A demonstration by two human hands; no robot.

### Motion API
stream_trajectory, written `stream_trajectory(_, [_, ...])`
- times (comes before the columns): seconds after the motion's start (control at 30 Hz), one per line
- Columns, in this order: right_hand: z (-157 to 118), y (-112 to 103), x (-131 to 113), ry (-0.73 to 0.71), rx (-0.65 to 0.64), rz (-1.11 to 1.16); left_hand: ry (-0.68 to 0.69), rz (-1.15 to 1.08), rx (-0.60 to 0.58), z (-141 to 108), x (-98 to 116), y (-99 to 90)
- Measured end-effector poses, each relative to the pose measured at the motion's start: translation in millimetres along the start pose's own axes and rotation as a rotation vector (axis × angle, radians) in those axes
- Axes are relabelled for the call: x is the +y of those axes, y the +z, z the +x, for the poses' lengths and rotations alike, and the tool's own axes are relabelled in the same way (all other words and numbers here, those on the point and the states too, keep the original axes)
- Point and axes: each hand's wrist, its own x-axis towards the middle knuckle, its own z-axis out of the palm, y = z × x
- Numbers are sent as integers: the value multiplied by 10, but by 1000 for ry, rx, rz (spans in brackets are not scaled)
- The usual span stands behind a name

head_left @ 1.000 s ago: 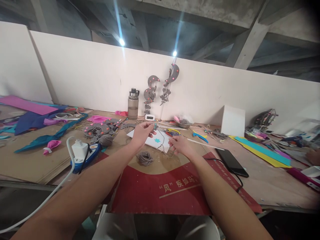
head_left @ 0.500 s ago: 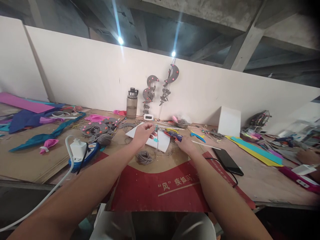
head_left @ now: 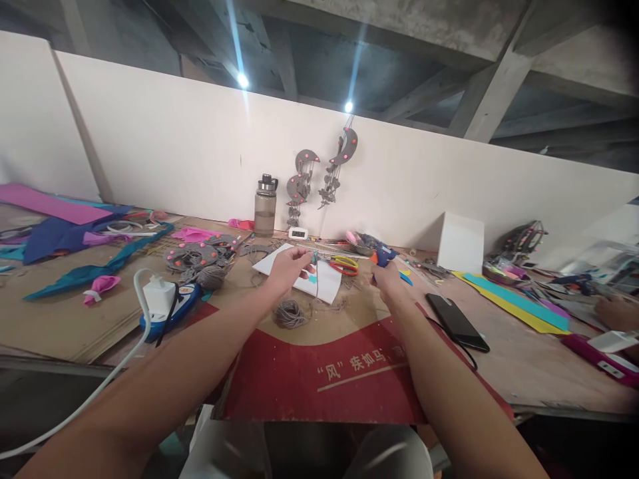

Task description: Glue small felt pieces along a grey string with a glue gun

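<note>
My left hand (head_left: 287,271) pinches a small teal piece (head_left: 315,257) with a grey yarn strand (head_left: 317,287) hanging from it, above a white sheet (head_left: 327,286). A loose grey yarn bundle (head_left: 290,314) lies on the cardboard just below. To the right, my right hand (head_left: 385,279) is closed round a blue glue gun (head_left: 384,255) with an orange front part. Scissors (head_left: 344,265) with red and yellow handles rest between both hands. Part of the glue gun's grip is hidden by my fingers.
A bottle (head_left: 265,207) and a small digital clock (head_left: 298,233) stand by the partition, where grey moon-shaped hangings (head_left: 344,146) hang. A phone (head_left: 456,322) lies at right; a blue power strip (head_left: 172,313) sits at left. A co-worker's hand (head_left: 616,311) shows far right.
My right hand has moved right and slightly back with the glue gun, away from the teal piece, uncovering the scissors. My left hand stays nearly in place.
</note>
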Motion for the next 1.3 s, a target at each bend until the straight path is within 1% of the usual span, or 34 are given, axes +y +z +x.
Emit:
stream_trajectory(0.07, [-38,37,-86,22,32,76,-9,-18,22,18,-1,-18])
stream_trajectory(0.1, [-71,58,-142,27,21,127,-15,-34,32,30,-6,-28])
stream_trajectory(0.13, [-111,80,-205,29,-4,184,-21,-54,41,43,-13,-39])
stream_trajectory(0.2, [-201,114,-340,34,-112,391,-31,-98,59,74,-31,-62])
stream_trajectory(0.23, [-245,126,-404,37,-146,463,-38,-119,68,90,-41,-73])
stream_trajectory(0.3, [-317,136,-507,30,-215,543,-56,-156,84,118,-58,-92])
stream_trajectory(0.37, [-362,137,-566,5,-256,560,-73,-187,90,136,-68,-106])
stream_trajectory(0.5, [-434,145,-616,-113,-280,523,-73,-241,89,142,-57,-114])
stream_trajectory(0.67, [-596,187,-730,-226,-383,390,-84,-262,80,123,-9,-105])
stream_trajectory(0.83, [-677,223,-754,-341,-326,192,-82,-277,86,118,18,-103])
stream_trajectory(0.97, [-697,234,-727,-360,-321,66,-65,-299,93,115,23,-107])
stream_trajectory(1.13, [-723,263,-724,-321,-310,64,-41,-320,86,105,26,-108])
stream_trajectory(1.3, [-712,284,-702,-346,-317,56,-34,-316,85,105,24,-99])
